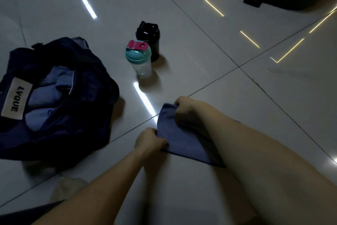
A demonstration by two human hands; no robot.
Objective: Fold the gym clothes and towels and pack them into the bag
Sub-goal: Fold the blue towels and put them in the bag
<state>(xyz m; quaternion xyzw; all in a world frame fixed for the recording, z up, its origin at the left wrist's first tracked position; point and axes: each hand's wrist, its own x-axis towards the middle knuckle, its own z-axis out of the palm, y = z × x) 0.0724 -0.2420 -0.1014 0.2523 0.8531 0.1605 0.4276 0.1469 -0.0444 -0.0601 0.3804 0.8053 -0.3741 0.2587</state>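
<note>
Dim, underexposed view; bright light streaks glare off glossy floor [200,46].

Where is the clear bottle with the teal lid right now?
In the head view the clear bottle stands on the floor left of centre, just in front of the black bottle and right of the navy bag.

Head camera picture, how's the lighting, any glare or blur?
Head view: dim overall; white and yellow glare streaks on the glossy floor; the dark bag loses detail in shadow; the towel looks slightly soft but readable.
</note>
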